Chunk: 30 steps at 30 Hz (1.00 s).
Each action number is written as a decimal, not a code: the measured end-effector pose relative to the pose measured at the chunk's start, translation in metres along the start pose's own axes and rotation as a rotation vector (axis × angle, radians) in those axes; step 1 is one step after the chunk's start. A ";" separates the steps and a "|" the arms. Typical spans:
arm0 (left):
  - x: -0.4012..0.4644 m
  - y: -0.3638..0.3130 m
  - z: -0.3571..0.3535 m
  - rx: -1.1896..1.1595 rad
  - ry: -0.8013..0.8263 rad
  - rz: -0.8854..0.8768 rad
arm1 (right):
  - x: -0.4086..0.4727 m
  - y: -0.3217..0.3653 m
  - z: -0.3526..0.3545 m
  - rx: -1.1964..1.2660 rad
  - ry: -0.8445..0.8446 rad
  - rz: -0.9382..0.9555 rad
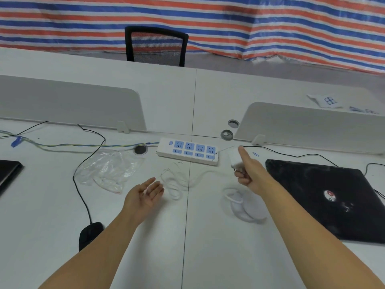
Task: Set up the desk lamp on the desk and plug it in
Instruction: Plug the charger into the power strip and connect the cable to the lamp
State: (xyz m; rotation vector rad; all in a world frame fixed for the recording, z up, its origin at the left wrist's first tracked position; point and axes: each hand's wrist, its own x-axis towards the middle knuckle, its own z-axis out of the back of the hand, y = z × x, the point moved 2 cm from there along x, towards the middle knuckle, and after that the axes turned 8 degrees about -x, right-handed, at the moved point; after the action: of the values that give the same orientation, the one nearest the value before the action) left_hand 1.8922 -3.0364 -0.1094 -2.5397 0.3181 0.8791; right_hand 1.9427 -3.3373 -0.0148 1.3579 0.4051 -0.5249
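My right hand (249,171) grips a white power adapter (235,157) just right of the white power strip (188,151), whose blue sockets are all free. A thin white cable (177,181) trails from the adapter in loose loops across the desk toward my left hand (146,193). That hand hovers palm-up with fingers apart, holding nothing. A white rounded object with a loop (245,205), possibly the lamp, lies on the desk below my right hand; I cannot tell its form.
A closed black laptop (329,197) lies at the right. A black mouse (90,233) with its cord sits lower left, an empty plastic bag (108,167) beside it. Grey dividers (68,103) and a black chair (156,45) stand behind.
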 end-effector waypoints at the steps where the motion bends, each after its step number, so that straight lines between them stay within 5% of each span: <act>1: -0.002 0.001 -0.001 -0.022 0.046 0.062 | 0.001 0.004 0.002 -0.063 0.060 0.028; 5: -0.011 0.012 -0.001 0.142 0.107 0.274 | 0.008 0.024 -0.001 -0.563 0.254 0.204; 9: -0.010 0.018 0.014 0.400 0.112 0.366 | 0.036 0.033 -0.014 -1.467 -0.117 0.553; 11: -0.011 0.016 0.024 0.681 0.144 0.403 | 0.054 0.028 -0.016 -1.649 -0.299 0.724; 15: -0.020 0.005 0.045 1.044 0.255 0.661 | 0.082 0.029 -0.019 -1.301 -0.336 0.710; 18: -0.026 0.001 0.043 1.317 0.285 0.766 | 0.091 0.030 -0.032 -0.845 -0.146 0.519; 22: -0.018 0.012 0.017 1.690 0.360 0.499 | 0.108 0.023 -0.056 -0.584 0.049 0.342; 30: -0.003 0.035 -0.001 1.792 0.380 0.216 | 0.134 0.014 -0.073 -0.452 0.120 0.286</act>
State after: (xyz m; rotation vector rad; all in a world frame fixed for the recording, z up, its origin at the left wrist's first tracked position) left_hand 1.8785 -3.0672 -0.1182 -0.9204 0.9378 -0.0591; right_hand 2.0620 -3.2803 -0.0913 0.9880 0.3902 -0.1027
